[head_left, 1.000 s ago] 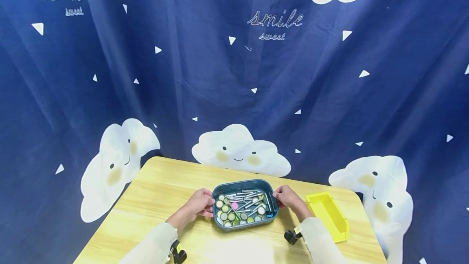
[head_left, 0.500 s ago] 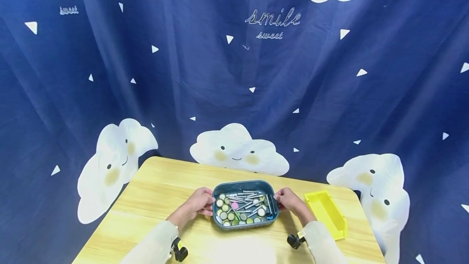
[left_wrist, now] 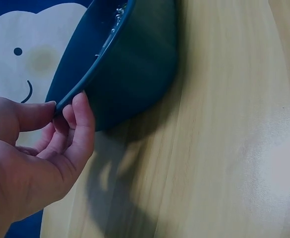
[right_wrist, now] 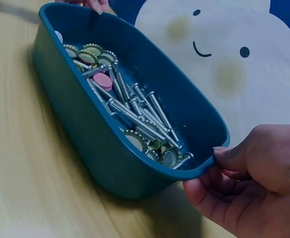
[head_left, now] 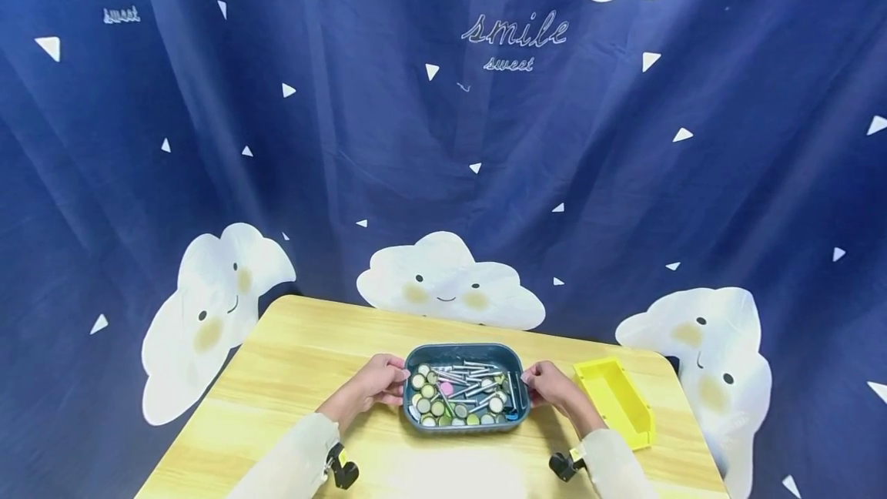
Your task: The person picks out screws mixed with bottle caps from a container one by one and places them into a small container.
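Observation:
A dark teal plastic basin point(head_left: 464, 428) sits near the middle of the table, with a hand at each short end. My left hand point(head_left: 379, 383) pinches its left rim; in the left wrist view the thumb lies on the rim and the fingers point(left_wrist: 83, 119) curl underneath. At the opposite end my right hand point(right_wrist: 256, 178) grips the rim the same way, thumb on top. Inside lie bottle caps point(right_wrist: 135, 140), mostly at the left and front, and silvery bolts point(right_wrist: 142, 119) heaped across the middle. One pink disc point(right_wrist: 103, 81) shows among them.
A yellow plastic bin point(head_left: 615, 399) stands on the wooden table point(head_left: 312, 337), right of my right hand. Behind the table's far edge hangs a blue curtain point(head_left: 388, 137) with white clouds. Small black cameras sit at both wrists.
Both hands keep their hold on the basin's rim. The basin and hands shift very slightly right in the head view, while the background drifts left a little.

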A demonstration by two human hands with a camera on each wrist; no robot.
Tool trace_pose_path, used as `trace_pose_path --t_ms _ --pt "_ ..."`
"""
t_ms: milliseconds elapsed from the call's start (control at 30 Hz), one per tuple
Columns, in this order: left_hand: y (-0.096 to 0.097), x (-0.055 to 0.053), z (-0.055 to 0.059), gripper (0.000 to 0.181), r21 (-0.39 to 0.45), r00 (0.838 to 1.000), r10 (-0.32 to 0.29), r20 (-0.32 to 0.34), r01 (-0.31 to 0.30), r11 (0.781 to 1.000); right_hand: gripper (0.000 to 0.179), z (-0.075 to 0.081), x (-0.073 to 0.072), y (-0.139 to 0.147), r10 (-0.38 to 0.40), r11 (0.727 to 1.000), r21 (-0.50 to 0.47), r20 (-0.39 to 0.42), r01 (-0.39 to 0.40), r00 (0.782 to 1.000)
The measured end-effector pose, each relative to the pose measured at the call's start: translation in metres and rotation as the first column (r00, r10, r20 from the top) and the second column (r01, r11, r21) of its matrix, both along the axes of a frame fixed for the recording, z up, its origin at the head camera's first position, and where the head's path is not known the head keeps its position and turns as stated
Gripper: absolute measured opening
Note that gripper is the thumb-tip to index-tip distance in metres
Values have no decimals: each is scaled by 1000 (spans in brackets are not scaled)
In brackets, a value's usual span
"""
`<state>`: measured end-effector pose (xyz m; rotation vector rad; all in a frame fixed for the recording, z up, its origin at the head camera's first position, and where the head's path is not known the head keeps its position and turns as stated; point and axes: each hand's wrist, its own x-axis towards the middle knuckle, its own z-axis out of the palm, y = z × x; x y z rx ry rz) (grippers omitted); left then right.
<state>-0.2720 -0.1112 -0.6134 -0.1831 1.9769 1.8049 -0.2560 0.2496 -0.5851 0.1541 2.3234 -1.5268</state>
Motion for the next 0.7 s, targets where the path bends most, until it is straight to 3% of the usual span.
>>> trace_pose_path --t_ms 300,700 --pt "3 -3 -1 34 2 1000 -13 24 13 1000 9 -6 12 6 -5 998 -63 26 7 1000" --pt "10 -7 5 33 -3 999 -47 6 47 999 11 -5 22 12 -23 996 -81 31 26 999"
